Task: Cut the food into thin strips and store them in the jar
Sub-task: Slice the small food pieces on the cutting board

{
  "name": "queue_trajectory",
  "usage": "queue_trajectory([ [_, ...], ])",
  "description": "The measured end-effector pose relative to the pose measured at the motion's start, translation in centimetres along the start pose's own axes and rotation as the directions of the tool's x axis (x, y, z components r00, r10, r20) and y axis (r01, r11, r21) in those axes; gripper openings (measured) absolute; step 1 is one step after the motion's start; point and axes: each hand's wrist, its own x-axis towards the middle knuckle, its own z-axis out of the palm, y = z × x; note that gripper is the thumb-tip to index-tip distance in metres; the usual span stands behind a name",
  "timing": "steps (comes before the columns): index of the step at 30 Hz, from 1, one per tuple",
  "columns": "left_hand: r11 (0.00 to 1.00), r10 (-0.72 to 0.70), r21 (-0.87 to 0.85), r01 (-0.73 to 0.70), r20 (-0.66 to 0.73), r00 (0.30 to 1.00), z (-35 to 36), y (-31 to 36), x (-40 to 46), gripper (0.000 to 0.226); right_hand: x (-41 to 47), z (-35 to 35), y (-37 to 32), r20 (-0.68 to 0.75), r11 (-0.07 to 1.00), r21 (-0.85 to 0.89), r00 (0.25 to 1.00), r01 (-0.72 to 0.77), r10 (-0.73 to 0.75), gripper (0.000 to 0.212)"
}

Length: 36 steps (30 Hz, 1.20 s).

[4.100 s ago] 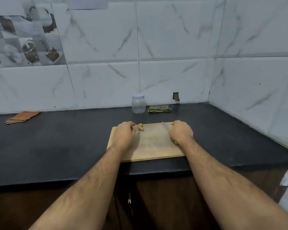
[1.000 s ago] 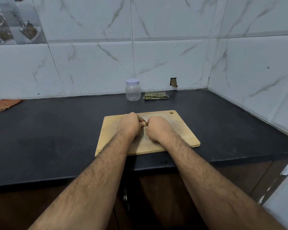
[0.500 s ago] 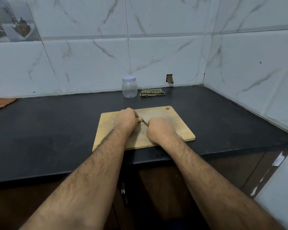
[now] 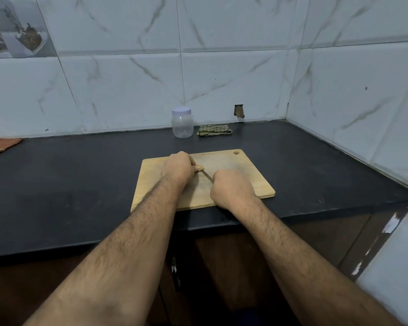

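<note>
A wooden cutting board point(image 4: 250, 182) lies on the black counter in front of me. My left hand point(image 4: 178, 167) holds a small tan piece of food point(image 4: 199, 168) down on the board, only its right end showing. My right hand point(image 4: 231, 188) grips a knife point(image 4: 207, 176); the thin blade points up-left with its tip at the food, the handle hidden in my fist. A clear plastic jar point(image 4: 182, 123) with a white lid on it stands by the back wall, beyond the board.
A folded green checked cloth point(image 4: 213, 130) lies right of the jar. An orange cloth point(image 4: 0, 144) sits at the far left. Tiled walls close the counter point(image 4: 80, 184) at the back and right. Dark cabinet doors run below the counter's front edge.
My right hand has drawn back toward me with the knife, showing more blade. Four seconds ago my hands were apart at the board's two sides. The camera view has shifted slightly.
</note>
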Motion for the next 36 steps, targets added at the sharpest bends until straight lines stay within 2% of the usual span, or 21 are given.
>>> queue_trajectory([
  [7,1.0,-0.017,0.013,0.017,0.041,0.999,-0.4,-0.1,0.3,0.014,1.0,-0.1,-0.2,-0.015,0.999,0.02,0.999,-0.047,0.048,0.022],
  [12,0.996,-0.087,0.03,0.086,0.044,0.995,-0.8,-0.1,0.4,0.021,1.3,0.2,0.1,-0.05,0.995,0.065,0.995,-0.078,0.081,0.018],
  [18,0.986,-0.16,-0.035,0.163,0.061,0.985,-1.7,-0.4,0.4,0.013,1.6,0.7,0.1,-0.066,0.99,0.115,0.994,-0.077,0.084,0.022],
  [20,0.993,-0.117,0.038,0.115,0.055,0.992,-2.2,-0.9,0.5,0.018,1.8,0.7,0.1,-0.065,0.99,0.12,0.995,-0.069,0.077,0.024],
  [22,0.998,0.005,0.06,-0.01,0.092,0.996,-2.5,-1.4,0.8,0.037,1.8,0.8,0.1,-0.059,0.991,0.118,0.996,-0.064,0.072,0.027],
  [23,0.996,0.074,0.041,-0.08,0.125,0.989,-2.5,-1.7,0.9,0.04,1.8,0.8,0.0,-0.054,0.991,0.118,0.996,-0.063,0.07,0.028],
  [27,0.969,0.223,0.06,-0.239,0.207,0.953,-2.3,-2.4,1.1,0.024,2.1,0.9,0.0,-0.044,0.99,0.126,0.996,-0.066,0.072,0.026],
  [30,0.966,0.236,0.065,-0.252,0.183,0.954,-2.2,-2.7,1.1,0.017,2.1,1.0,0.0,-0.045,0.988,0.137,0.996,-0.067,0.074,0.025],
  [36,0.976,0.2,0.063,-0.208,0.114,0.973,-1.7,-2.8,0.9,0.022,2.2,1.3,-0.2,-0.029,0.983,0.174,0.998,-0.056,0.062,0.023],
])
